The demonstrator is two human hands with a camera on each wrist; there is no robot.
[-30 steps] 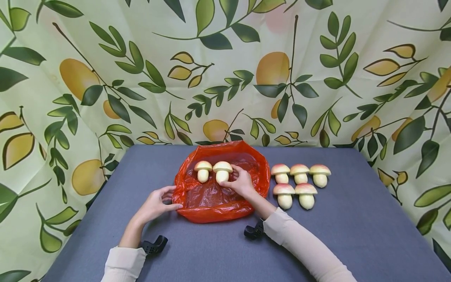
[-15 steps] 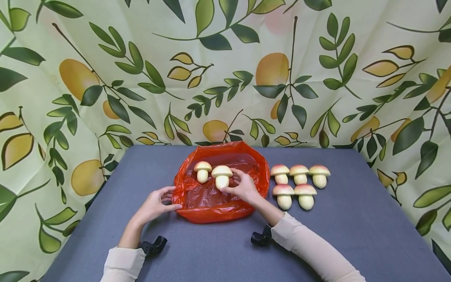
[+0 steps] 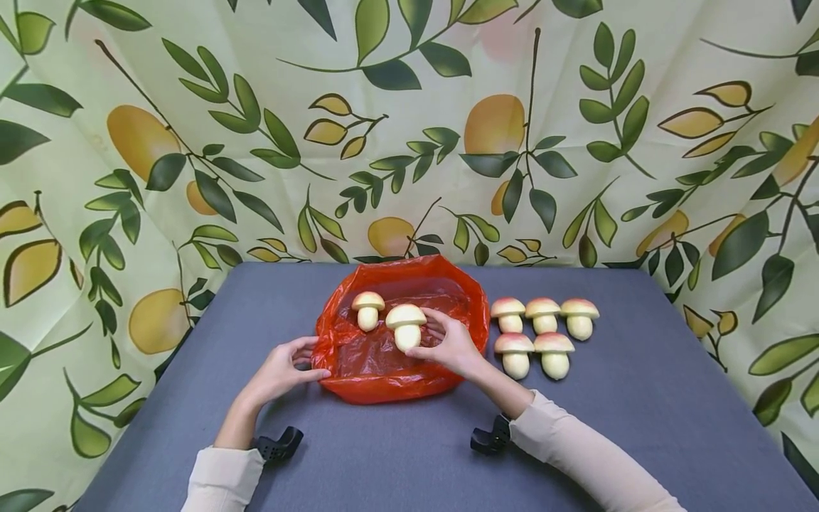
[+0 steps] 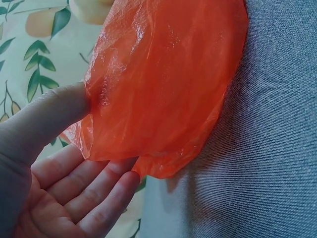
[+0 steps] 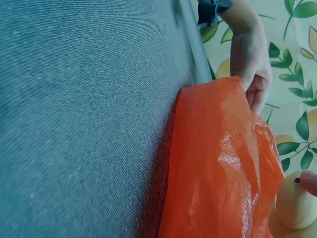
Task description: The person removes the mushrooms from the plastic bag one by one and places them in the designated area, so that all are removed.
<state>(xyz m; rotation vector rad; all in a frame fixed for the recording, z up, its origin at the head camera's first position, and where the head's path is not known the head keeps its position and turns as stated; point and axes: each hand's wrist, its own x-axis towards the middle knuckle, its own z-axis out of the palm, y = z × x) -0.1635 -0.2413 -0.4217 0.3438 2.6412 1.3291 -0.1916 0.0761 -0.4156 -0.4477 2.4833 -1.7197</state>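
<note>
An open red plastic bag [image 3: 393, 387] lies on the table with its mouth facing up. My left hand [image 3: 281, 370] holds its left edge; in the left wrist view the thumb [image 4: 54, 111] is on one side of the plastic and the fingers reach behind it. Over the bag's opening, my right hand [image 3: 451, 345] pinches a toy mushroom [image 3: 407, 327] with a pale cap and stem. Part of that mushroom [image 5: 294, 206] shows at the lower right of the right wrist view. A second mushroom [image 3: 367, 311] sits inside the bag, to the left of the held one.
Right of the bag, several mushrooms with pinkish caps stand in two rows, among them a front one [image 3: 515, 355] and a far-right one [image 3: 580, 318]. The grey table [image 3: 384, 455] backs onto a leaf-patterned cloth [image 3: 409, 142].
My right hand has drawn slightly toward me and to the right, and the mushroom it pinches has come nearer, away from the one in the bag. The left hand has stayed at the bag's edge.
</note>
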